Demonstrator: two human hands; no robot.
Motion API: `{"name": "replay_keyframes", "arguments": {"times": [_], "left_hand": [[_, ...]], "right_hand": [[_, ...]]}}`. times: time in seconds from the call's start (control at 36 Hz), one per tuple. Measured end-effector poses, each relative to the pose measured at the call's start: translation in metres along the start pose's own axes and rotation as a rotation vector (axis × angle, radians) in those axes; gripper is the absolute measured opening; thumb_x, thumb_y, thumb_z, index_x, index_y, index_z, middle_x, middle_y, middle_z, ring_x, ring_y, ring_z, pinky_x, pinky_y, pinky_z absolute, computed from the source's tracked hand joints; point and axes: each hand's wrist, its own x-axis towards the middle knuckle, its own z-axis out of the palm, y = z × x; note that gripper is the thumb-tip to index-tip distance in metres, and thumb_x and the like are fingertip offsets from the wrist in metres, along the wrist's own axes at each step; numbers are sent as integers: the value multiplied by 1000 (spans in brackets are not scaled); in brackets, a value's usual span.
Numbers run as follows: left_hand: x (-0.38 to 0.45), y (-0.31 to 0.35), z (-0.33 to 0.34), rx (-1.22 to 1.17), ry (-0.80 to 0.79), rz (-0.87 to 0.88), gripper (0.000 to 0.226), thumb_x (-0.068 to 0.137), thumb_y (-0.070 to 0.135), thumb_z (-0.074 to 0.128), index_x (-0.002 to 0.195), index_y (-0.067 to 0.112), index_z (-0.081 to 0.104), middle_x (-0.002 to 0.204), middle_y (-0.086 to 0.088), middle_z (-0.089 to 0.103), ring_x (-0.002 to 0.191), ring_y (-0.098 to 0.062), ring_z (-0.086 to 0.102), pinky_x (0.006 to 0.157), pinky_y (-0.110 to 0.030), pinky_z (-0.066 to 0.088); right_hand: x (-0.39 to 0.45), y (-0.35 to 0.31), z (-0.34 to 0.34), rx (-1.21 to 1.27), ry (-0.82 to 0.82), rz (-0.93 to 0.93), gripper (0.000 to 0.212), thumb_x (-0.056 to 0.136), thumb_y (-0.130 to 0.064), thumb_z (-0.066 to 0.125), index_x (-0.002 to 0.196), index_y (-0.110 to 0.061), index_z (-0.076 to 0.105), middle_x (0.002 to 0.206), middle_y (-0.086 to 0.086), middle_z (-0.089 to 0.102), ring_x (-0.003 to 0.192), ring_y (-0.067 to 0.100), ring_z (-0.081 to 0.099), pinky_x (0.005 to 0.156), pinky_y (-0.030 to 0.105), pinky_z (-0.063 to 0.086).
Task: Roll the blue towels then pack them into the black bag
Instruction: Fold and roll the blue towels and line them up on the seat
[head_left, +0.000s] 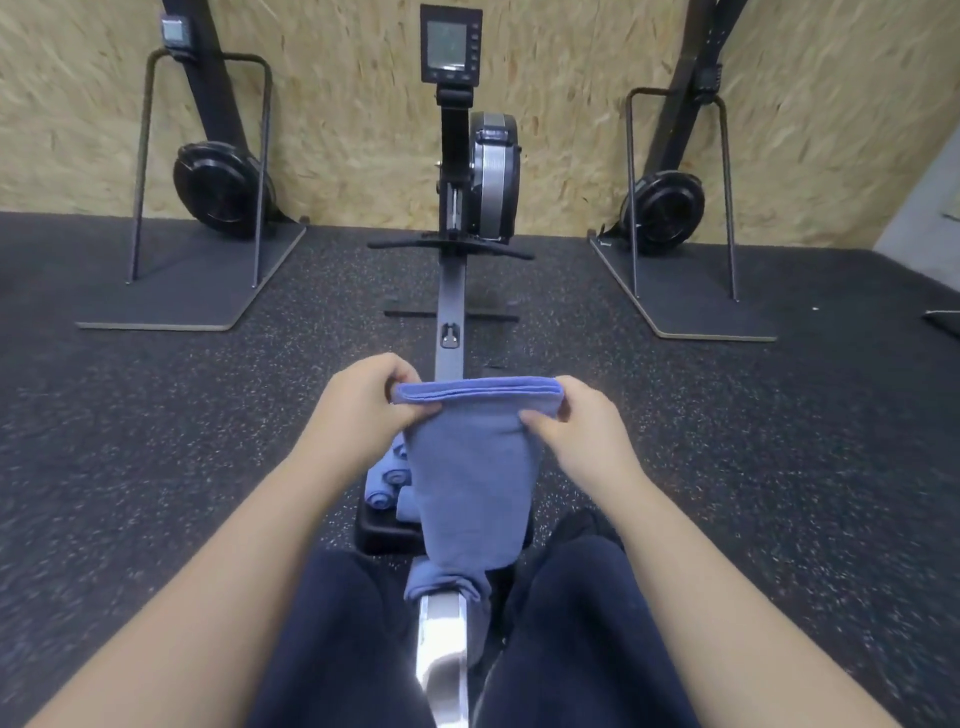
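A folded blue towel (470, 478) hangs in front of me over the rowing machine's rail. My left hand (363, 400) pinches its top left corner and my right hand (576, 421) pinches its top right corner, thumbs on the near side. The towel's lower end bunches on the metal rail (441, 649) between my knees. Behind the towel, rolled blue towels (387, 480) lie on the black rowing seat (387, 530). No black bag is in view.
The rowing machine's flywheel and monitor (485, 176) stand straight ahead. Two ski machines on floor plates flank it, one at the left (208, 182) and one at the right (675, 208). Black speckled rubber floor (156, 441) lies on both sides.
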Motion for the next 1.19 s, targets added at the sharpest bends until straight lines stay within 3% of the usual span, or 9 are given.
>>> {"name": "replay_keyframes", "arguments": {"times": [0.14, 0.22, 0.36, 0.44, 0.58, 0.94, 1.0, 1.11, 1.19], "left_hand": [[4, -18, 18, -318, -103, -150, 31, 79, 11, 76, 66, 18, 49, 75, -2, 60, 62, -6, 51, 63, -22, 46], [7, -26, 32, -535, -174, -234, 34, 85, 5, 68, 69, 14, 39, 91, -7, 67, 73, -18, 58, 65, -39, 56], [13, -42, 48, -564, -176, -252, 39, 83, 24, 73, 68, 23, 37, 61, 10, 51, 69, -16, 45, 76, -62, 50], [20, -54, 56, -501, -186, -281, 32, 75, 38, 71, 65, 31, 41, 56, 12, 44, 65, -16, 44, 74, -60, 49], [33, -67, 67, -557, -215, -289, 17, 88, 8, 66, 90, 21, 55, 63, 7, 64, 64, -16, 55, 81, -58, 49], [86, -90, 88, -644, -92, -259, 50, 96, 0, 48, 96, 46, 68, 92, 18, 66, 76, -5, 60, 64, -27, 59], [99, -95, 91, -661, -95, -238, 47, 98, 0, 45, 98, 42, 68, 104, 13, 65, 79, -3, 60, 63, -24, 58], [124, -109, 99, -632, -115, -246, 55, 98, -6, 40, 81, 33, 74, 91, 18, 67, 80, 1, 60, 62, -21, 57], [143, -119, 108, -601, -125, -255, 54, 88, -22, 33, 76, 17, 69, 89, 1, 61, 75, 5, 59, 62, -20, 56]], "right_hand": [[13, 17, 15, -67, 9, 31, 5, 88, -29, 63, 87, -24, 62, 80, -5, 62, 82, 18, 54, 65, 33, 43], [21, 24, 25, -85, -15, 56, 5, 90, -29, 59, 87, -24, 60, 83, -3, 61, 84, 21, 54, 65, 34, 42], [28, 33, 39, 47, -97, 159, 9, 98, -22, 47, 105, -22, 53, 96, -7, 59, 86, 14, 54, 64, 21, 38], [34, 40, 48, 72, -113, 201, 13, 100, -20, 41, 110, -21, 49, 99, -4, 59, 89, 17, 53, 64, 21, 38], [43, 52, 58, 103, -103, 253, 9, 101, -25, 36, 106, -27, 43, 92, -5, 59, 82, 16, 54, 63, 19, 37], [95, 61, 77, 266, -40, 285, 17, 102, -22, 35, 104, -36, 44, 68, 0, 51, 66, 15, 53, 61, 30, 59], [109, 64, 82, 254, -37, 282, 16, 102, -22, 35, 105, -35, 45, 68, 1, 51, 63, 14, 52, 62, 33, 60], [135, 73, 94, 237, -48, 290, 17, 102, -21, 36, 108, -33, 45, 70, 1, 51, 62, 12, 51, 62, 35, 60], [156, 81, 102, 232, -41, 294, 15, 102, -22, 35, 105, -34, 45, 67, 1, 48, 62, 16, 51, 57, 30, 59]]}}
